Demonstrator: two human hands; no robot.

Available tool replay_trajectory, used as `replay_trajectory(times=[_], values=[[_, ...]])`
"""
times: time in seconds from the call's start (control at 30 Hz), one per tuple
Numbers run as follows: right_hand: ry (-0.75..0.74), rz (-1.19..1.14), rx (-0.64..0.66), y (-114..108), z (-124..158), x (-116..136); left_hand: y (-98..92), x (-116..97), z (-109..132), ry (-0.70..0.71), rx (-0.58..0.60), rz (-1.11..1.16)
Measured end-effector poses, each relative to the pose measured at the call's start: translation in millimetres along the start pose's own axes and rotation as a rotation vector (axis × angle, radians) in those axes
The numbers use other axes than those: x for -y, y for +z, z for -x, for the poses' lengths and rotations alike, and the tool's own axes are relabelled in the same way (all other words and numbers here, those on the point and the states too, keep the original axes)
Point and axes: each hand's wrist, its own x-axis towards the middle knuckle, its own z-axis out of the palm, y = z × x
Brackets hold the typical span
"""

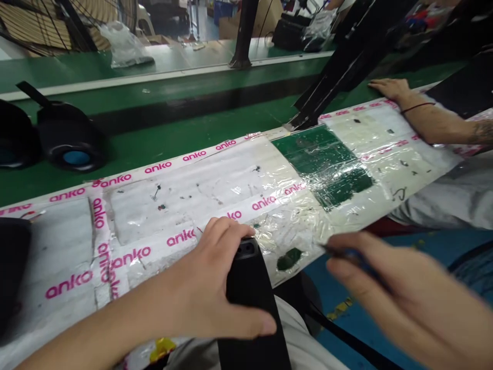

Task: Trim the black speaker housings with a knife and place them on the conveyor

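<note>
A plastic-wrapped board (215, 185), edged in pink-printed tape, lies glossy and speckled before a green conveyor belt (162, 139), black moulded pieces (69, 139) on it at left. My left hand (200, 282) closes around a black strip (250, 303) at the near edge; my right hand (408, 293) pinches a thin dark tool (356, 262), slightly blurred. A co-worker's forearm (435, 121) rests far right.

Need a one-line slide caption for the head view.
Left hand grips a black plastic strip on a white, pink-taped, plastic-wrapped board; right hand holds a thin dark tool.
</note>
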Motion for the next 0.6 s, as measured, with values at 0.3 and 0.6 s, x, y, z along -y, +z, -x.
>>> replay_trajectory(times=[0.3, 0.6], values=[[0.711, -0.977, 0.05, 90, 40, 23, 2.8, 31, -16, 0.202, -0.114, 0.14], [0.495, -1.241, 0.158, 95, 38, -3, 35.2, 21, -30, 0.369, -0.212, 0.209]])
